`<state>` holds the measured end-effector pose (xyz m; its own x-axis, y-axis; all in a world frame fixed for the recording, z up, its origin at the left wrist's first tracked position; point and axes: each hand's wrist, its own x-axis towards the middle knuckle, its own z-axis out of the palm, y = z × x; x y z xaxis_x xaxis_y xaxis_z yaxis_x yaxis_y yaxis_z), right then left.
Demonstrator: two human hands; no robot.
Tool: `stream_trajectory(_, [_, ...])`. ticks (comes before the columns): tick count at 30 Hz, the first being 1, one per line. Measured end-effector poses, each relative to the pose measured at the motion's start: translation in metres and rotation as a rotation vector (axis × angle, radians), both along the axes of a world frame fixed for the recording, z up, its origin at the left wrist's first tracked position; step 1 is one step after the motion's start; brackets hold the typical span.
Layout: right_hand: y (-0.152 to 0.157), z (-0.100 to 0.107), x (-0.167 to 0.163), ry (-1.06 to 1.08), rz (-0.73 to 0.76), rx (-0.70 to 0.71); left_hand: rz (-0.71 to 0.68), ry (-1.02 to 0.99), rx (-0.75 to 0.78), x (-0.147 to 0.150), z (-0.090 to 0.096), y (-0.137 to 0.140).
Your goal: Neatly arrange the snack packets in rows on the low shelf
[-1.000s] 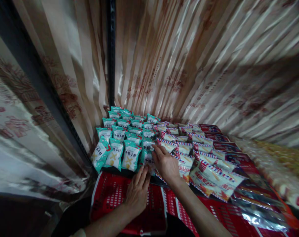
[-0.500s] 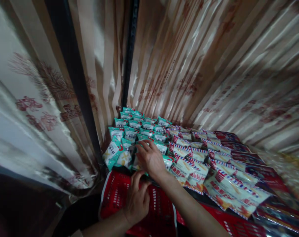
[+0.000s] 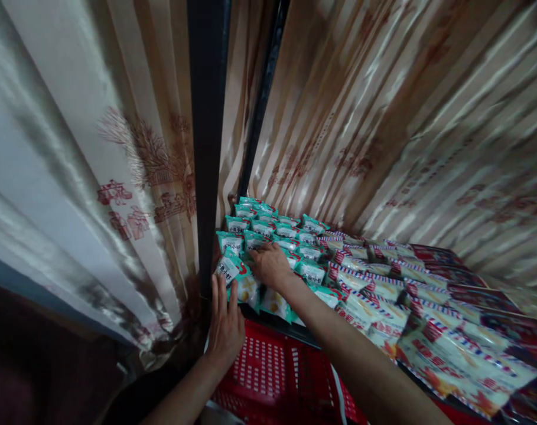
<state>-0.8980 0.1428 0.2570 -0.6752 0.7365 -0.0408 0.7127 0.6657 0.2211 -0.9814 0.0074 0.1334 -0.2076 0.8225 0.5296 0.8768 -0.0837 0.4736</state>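
Rows of small teal-and-white snack bags (image 3: 231, 243) stand packed together on a dark shelf. My left hand (image 3: 226, 324) is at the front left corner, fingers stretched upward against the lower part of the tilted front bag (image 3: 230, 268). Among the front rows, my right hand (image 3: 272, 267) lies over the bags with its fingers loosely bent and pointing left. Its fingertips touch a bag (image 3: 256, 241) in the second row, and I see no bag lifted in it. Parts of the bags beneath this hand are hidden.
White snack bags with red-and-blue striped edges (image 3: 454, 360) fill the shelf to the right, with dark red packets (image 3: 436, 255) beyond. Below the shelf's front is a red perforated basket (image 3: 268, 366). A dark upright post (image 3: 208, 147) and patterned curtains (image 3: 330, 136) enclose the left and back.
My left hand has moved from above the red basket up and left to the corner bag. My right hand has shifted across the front bags. The view has turned left.
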Motion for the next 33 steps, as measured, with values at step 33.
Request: stream_trajectory(33, [0.021,-0.003,0.014,0.151,0.070,-0.058,0.089,-0.017,0.046,0.007,-0.020,0.020])
